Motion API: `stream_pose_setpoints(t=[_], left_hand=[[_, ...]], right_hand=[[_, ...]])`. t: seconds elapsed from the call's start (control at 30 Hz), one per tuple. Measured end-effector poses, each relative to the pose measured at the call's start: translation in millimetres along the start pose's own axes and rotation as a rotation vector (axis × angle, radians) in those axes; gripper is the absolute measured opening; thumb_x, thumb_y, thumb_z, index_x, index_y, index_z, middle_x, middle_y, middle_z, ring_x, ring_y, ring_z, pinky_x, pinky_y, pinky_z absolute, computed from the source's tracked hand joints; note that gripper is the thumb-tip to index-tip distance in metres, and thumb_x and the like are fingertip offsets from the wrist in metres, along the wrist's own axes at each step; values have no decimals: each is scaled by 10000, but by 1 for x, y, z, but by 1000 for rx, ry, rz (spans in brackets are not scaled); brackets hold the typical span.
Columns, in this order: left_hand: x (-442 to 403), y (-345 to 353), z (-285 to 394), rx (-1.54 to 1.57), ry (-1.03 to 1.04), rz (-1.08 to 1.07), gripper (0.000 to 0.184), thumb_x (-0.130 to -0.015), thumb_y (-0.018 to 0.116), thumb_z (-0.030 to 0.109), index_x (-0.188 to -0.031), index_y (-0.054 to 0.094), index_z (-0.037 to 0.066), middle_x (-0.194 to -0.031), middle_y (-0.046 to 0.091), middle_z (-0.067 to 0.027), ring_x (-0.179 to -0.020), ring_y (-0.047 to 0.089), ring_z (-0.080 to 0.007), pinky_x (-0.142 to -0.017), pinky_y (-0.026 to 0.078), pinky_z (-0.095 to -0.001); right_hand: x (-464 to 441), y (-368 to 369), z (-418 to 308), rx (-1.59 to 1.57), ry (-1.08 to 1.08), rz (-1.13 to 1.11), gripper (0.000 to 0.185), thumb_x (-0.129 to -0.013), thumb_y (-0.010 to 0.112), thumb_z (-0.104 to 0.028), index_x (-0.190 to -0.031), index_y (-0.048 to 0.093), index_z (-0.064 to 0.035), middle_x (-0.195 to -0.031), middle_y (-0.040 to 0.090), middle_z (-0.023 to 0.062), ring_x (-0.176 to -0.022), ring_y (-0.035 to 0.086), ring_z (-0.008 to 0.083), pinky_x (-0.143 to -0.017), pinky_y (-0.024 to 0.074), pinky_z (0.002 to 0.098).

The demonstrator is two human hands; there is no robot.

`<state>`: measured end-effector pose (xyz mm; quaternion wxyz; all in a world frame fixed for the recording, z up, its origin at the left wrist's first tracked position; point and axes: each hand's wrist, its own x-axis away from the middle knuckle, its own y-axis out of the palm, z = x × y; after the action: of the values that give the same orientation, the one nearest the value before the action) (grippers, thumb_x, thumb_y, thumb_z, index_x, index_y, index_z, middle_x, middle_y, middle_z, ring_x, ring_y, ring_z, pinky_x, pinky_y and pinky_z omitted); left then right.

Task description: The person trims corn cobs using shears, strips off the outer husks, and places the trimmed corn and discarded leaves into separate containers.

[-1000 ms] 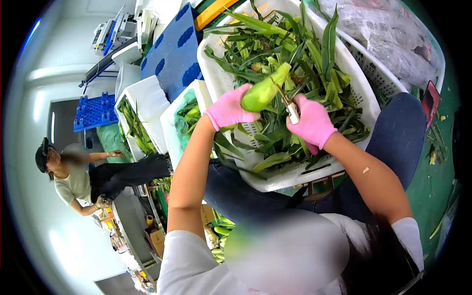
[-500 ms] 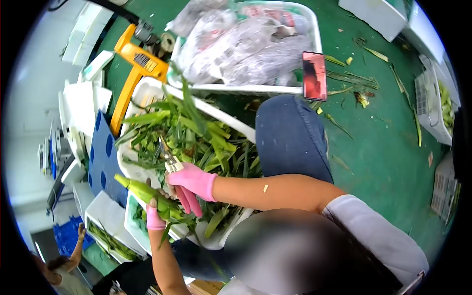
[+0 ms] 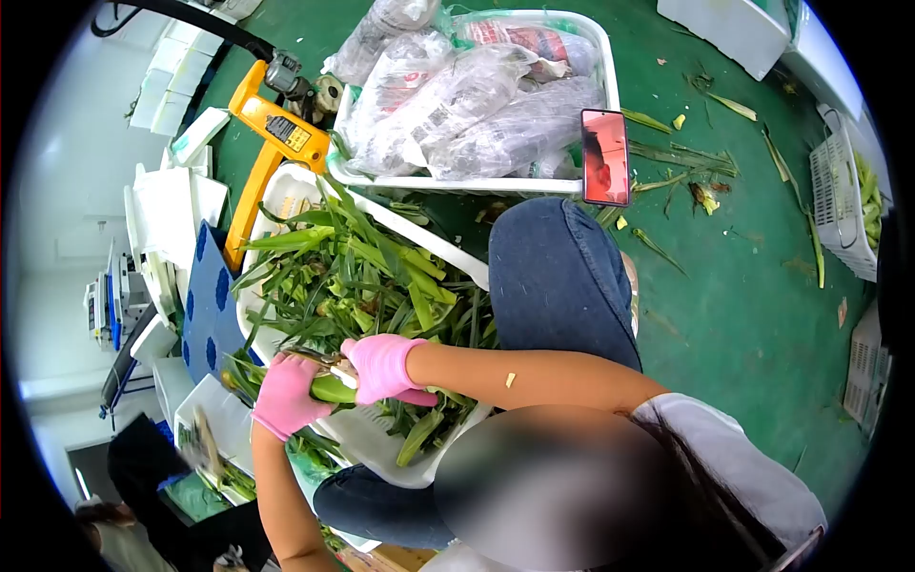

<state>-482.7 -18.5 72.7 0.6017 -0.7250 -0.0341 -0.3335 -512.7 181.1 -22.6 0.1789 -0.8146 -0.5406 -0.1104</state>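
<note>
Head view: the left hand point(image 3: 287, 396), in a pink glove, is closed around a green ear of corn point(image 3: 334, 389), with leaves poking out beyond the fingers. The right hand point(image 3: 383, 369), gloved in pink too, is wrapped around the pale handles of a pair of clippers point(image 3: 341, 372), whose metal end points toward the left hand; whether the blades touch the corn cannot be told. The two hands are close together over the near left part of a white basket point(image 3: 434, 243) heaped with green husks point(image 3: 367, 257) and long leaves. Beyond the basket is a white tub point(image 3: 612, 67) filled with bundles point(image 3: 477, 100) in clear plastic, and a phone point(image 3: 605, 157) with a reddish screen lies at its near right corner. A yellow handle point(image 3: 286, 129) is at the far left corner of the basket, with a blue pallet point(image 3: 208, 319) beside the basket's left side. The person's bent knee point(image 3: 562, 272) is just right of the husks. Leaf scraps point(image 3: 686, 160) lie on the green floor point(image 3: 734, 334), and another person point(image 3: 129, 543), partly visible, is at lower left.
</note>
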Motion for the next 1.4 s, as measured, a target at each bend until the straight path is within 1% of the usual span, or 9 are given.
stream_pose_setpoints(t=[0.3, 0.5, 0.57, 0.8, 0.97, 1.07, 1.2, 1.3, 1.4], left_hand=[[39, 52, 50, 300, -321, 893, 588, -714, 734, -66, -1281, 624, 49, -1388, 566, -170, -1303, 531, -348, -1069, 468, -416], [25, 115, 52, 1271, -917, 1218, 505, -965, 647, 330, -1333, 546, 0, -1212, 627, -124, -1110, 587, -255, -948, 491, -353], [24, 122, 30, 1943, -811, 1289, 592, -985, 601, 457, -1350, 527, -3, -1195, 638, -119, -1080, 599, -240, -942, 495, -353], [19, 114, 31, 1907, -621, 1315, 468, -945, 701, 412, -1223, 566, 61, -1034, 669, -74, -910, 658, -217, -836, 561, -369], [45, 160, 4, 3015, 0, 1124, 642, -891, 651, 629, -1266, 597, 110, -1228, 659, -137, -1099, 649, -309, -954, 556, -452], [54, 131, 20, 2957, 119, 1310, 672, -926, 604, 625, -1329, 532, 93, -1345, 590, -178, -1235, 586, -353, -968, 562, -489], [67, 133, 21, 2427, -386, 1224, 495, -958, 672, 438, -1276, 509, 95, -967, 655, -100, -820, 676, -254, -743, 589, -407], [65, 124, 29, 1938, -623, 1214, 507, -989, 648, 368, -1365, 446, 94, -926, 624, -65, -726, 636, -183, -637, 551, -350], [63, 129, 33, 1527, -657, 1176, 679, -988, 641, 326, -1507, 361, -11, -1320, 574, -152, -1170, 584, -203, -1001, 465, -309]], right_hand=[[26, -9, -18, -655, -56, -5, 369, -783, 661, -186, -1079, 602, 26, -817, 709, 158, -465, 655, 289, -495, 543, 392], [-12, 34, 8, -707, -130, 192, 443, -798, 748, -94, -1204, 585, -24, -974, 656, 50, -833, 613, 136, -713, 549, 314], [-8, 37, 6, -702, -95, 171, 463, -813, 738, -79, -1236, 563, -7, -972, 654, 54, -823, 613, 141, -690, 551, 310], [-5, 58, -13, 220, -109, 334, 528, -763, 668, -123, -1259, 546, 13, -1011, 669, 193, -899, 650, 329, -865, 524, 371], [-11, 52, 7, -456, -187, 187, 509, -761, 609, -22, -1266, 552, -8, -958, 628, 75, -847, 615, 182, -783, 518, 321], [-12, 35, 3, -373, -85, 313, 489, -754, 643, -37, -1236, 564, -12, -982, 654, 100, -838, 645, 234, -792, 529, 336], [-10, 6, 4, 680, -84, 682, 557, -754, 736, -154, -1261, 551, -13, -1107, 677, 195, -972, 685, 375, -886, 548, 431], [19, 13, -27, 217, -167, 395, 583, -739, 737, -131, -1266, 525, 2, -1018, 677, 181, -963, 682, 328, -890, 535, 370], [18, 41, -19, -63, -283, 129, 684, -739, 787, -205, -1316, 491, 13, -1059, 617, 106, -964, 603, 205, -879, 506, 335]])
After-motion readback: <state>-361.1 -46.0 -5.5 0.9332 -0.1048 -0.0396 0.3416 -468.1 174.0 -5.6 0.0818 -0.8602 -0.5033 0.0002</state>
